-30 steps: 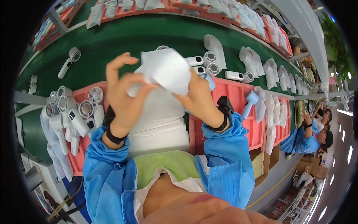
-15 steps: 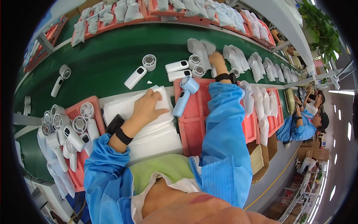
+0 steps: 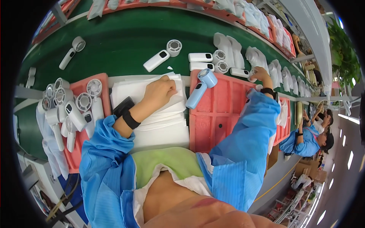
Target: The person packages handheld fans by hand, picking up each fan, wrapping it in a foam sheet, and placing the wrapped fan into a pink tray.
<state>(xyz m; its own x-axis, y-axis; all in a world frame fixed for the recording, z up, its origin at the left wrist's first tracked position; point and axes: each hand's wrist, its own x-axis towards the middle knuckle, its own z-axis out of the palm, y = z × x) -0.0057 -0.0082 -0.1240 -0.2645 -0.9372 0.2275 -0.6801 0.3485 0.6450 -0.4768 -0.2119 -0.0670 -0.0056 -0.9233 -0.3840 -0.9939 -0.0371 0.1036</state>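
My left hand [image 3: 160, 92] rests over a stack of thin white sleeves [image 3: 161, 133], its fingers curled in. Whether a sleeve is pinched in it cannot be seen. Farther right, my right hand [image 3: 261, 75] has its fingers closed round the round head of a white handheld fan [image 3: 239, 72] lying on the green table. A light blue handheld fan [image 3: 196, 95] lies across the left edge of a pink compartment tray [image 3: 213, 131], between my hands. Beyond it two white handheld fans [image 3: 200, 57] lie side by side, next to bagged fans [image 3: 230, 49].
At left, a pink tray [image 3: 102, 81] carries several white fans [image 3: 74, 112]. A lone fan [image 3: 156, 60] and a small white scrap [image 3: 169, 67] lie beyond the stack. A black object [image 3: 123, 106] sits beside my left wrist. Co-workers [image 3: 308, 136] are at far right.
My right hand has let go of a bagged fan near the others and moved right, onto a white fan. The fingers of my left hand have curled in from a spread pose.
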